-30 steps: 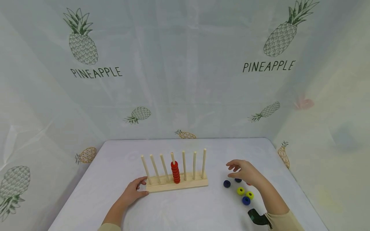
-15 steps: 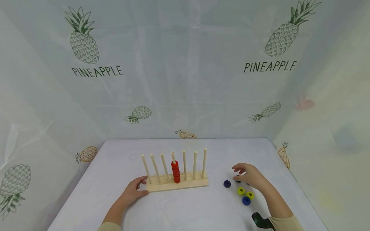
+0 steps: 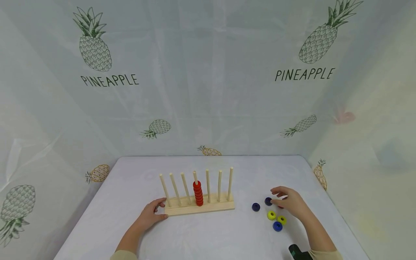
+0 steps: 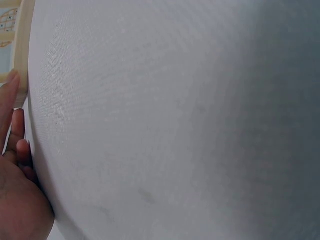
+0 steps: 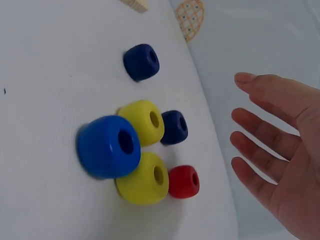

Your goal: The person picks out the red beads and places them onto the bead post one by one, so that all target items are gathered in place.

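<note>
A wooden peg stand [image 3: 208, 207] with several upright pegs stands on the table; a stack of red beads [image 3: 198, 194] fills most of its middle peg. My left hand [image 3: 150, 215] holds the stand's left end, thumb at the front and fingers behind. In the left wrist view the thumb [image 4: 9, 92] touches the base's corner. My right hand [image 3: 291, 203] hovers over the loose beads, fingers spread and holding nothing. Nearest below it lie a red bead [image 5: 183, 181], partly hidden in the head view, and a dark blue bead [image 3: 268, 201].
Another dark blue bead [image 3: 256, 207] lies nearer the stand. Two yellow beads [image 3: 271, 215] and a brighter blue bead [image 3: 277, 226] are grouped in front of the right hand. A white cloth covers the table [image 3: 195, 238], and a pineapple-print curtain [image 3: 208, 90] hangs around it.
My right hand has drifted right and slightly down in the head view, uncovering the dark blue bead. The left hand keeps its hold on the peg stand.
</note>
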A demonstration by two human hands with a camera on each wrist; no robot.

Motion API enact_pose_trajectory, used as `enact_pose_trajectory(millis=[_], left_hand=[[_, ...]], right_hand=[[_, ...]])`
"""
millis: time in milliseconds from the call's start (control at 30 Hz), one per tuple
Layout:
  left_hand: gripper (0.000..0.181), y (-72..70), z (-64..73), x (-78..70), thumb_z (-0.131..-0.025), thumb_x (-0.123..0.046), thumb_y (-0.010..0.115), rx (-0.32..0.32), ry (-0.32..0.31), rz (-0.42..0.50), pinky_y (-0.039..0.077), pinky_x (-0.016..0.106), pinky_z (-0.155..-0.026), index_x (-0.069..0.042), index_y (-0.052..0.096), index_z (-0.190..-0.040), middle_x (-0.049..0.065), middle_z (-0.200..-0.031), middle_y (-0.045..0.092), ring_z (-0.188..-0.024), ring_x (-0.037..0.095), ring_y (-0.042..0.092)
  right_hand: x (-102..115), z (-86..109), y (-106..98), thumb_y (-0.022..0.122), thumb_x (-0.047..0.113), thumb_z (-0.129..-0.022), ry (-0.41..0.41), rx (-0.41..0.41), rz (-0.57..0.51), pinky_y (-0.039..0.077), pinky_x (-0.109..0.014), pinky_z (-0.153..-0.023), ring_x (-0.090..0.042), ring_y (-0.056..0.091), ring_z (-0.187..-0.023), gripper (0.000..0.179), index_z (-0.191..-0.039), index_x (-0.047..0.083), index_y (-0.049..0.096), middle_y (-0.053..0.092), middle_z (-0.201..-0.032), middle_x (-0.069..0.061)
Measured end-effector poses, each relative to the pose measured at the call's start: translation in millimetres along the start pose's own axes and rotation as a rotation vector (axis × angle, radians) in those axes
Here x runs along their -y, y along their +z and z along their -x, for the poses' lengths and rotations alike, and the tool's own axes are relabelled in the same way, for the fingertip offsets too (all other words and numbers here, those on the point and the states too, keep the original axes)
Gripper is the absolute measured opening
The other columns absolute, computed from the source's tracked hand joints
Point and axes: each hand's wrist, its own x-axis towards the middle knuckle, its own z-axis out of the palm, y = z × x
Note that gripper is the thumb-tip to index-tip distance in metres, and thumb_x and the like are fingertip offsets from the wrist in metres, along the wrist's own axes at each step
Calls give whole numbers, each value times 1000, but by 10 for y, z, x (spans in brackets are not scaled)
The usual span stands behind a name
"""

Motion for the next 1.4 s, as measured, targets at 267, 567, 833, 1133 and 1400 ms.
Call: enact_pose_trajectory(millis=[267,567,833,1133,1400], left_hand=[[68,1,-15,-20,-75,-11,84,-7,-11,2,34,29,-75,0,54,-135,0,-106,57,-86,18,38],[67,5,-28,-32,-74,-11,84,-29,-5,-15,35,30,-76,-1,55,-133,-1,-104,57,-86,17,40],[68,-21,3,-23,-74,-12,84,-23,4,-20,36,30,-75,1,54,-133,1,-105,57,-86,18,40],[68,-12,3,-12,-74,-13,85,-10,-3,-10,37,30,-76,0,54,-134,0,-106,57,-87,17,40],[70,-8,21,-9,-73,-14,85,4,-5,6,36,29,-75,0,54,-134,1,-106,57,-86,18,39]], right_hand=[[-179,23,-74,78,23,-84,1,-47,8,51,-46,-83,-35,57,-102,46,-121,0,63,62,-115,-17],[-329,48,-101,77,22,-85,24,-69,-33,50,-49,-85,-37,57,-104,45,-121,-1,63,61,-116,-19],[-449,49,-22,74,23,-87,105,-103,-91,49,-49,-85,-38,58,-102,44,-122,-1,63,61,-115,-22],[-579,42,63,74,28,-87,164,-131,-148,46,-52,-87,-38,56,-105,47,-123,0,63,60,-117,-21],[-660,48,122,78,31,-83,200,-141,-175,45,-43,-83,-29,60,-97,51,-120,-1,64,64,-105,-13]])
